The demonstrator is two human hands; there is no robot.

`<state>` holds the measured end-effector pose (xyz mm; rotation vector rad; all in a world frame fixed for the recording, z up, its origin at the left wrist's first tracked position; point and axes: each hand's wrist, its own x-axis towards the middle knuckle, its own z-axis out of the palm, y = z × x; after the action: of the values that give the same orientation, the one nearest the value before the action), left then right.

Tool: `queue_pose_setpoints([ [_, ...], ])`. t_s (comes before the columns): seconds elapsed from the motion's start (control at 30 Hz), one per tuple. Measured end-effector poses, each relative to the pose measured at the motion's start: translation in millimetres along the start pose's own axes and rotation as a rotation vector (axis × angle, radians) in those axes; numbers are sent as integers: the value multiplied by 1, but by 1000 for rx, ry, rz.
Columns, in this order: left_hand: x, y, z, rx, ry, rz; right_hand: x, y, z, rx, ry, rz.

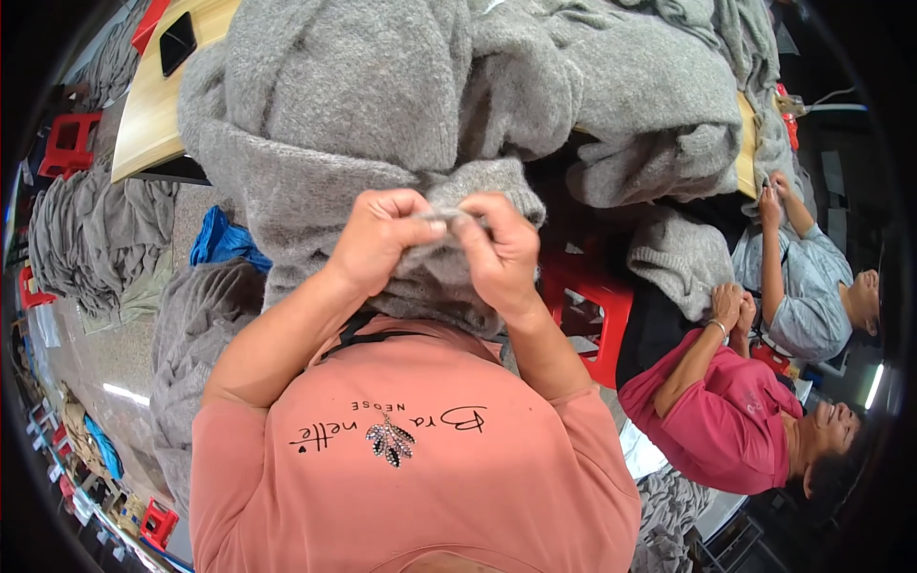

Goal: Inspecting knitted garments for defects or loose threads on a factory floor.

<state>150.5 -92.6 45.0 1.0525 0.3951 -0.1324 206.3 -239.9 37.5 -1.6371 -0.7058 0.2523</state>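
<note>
A fuzzy grey knit garment (334,86) is heaped over the table in front of me and hangs down toward my lap. My left hand (382,234) pinches a narrow edge of the knit between thumb and forefinger. Close beside it, my right hand (497,244) is closed on the same edge, thumb against the fingers. Only a short bit of fabric shows between the two hands. Whether anything small, such as a thread, is also in the fingers I cannot make out. A rolled part of the knit stands up just behind my right hand.
A wooden table (148,119) bears a black phone (178,44) at the far left. Two co-workers sit at the right, one in a pink shirt (726,411), one in light blue (812,296), both handling grey knitwear. A red stool (597,310) stands between us. Grey garment piles (100,234) lie left.
</note>
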Motion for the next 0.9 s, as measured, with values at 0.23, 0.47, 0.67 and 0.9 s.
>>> queue_pose_setpoints([
  [0.23,17,6,-10,-225,173,21,-62,8,-28,-516,127,102],
  [0.47,13,9,-14,-106,184,84,-71,36,-14,-46,258,363],
  [0.67,6,11,-12,-92,177,83,-60,28,-13,4,276,250],
  [0.9,4,14,0,-39,170,79,-33,-28,-13,-498,62,-551],
])
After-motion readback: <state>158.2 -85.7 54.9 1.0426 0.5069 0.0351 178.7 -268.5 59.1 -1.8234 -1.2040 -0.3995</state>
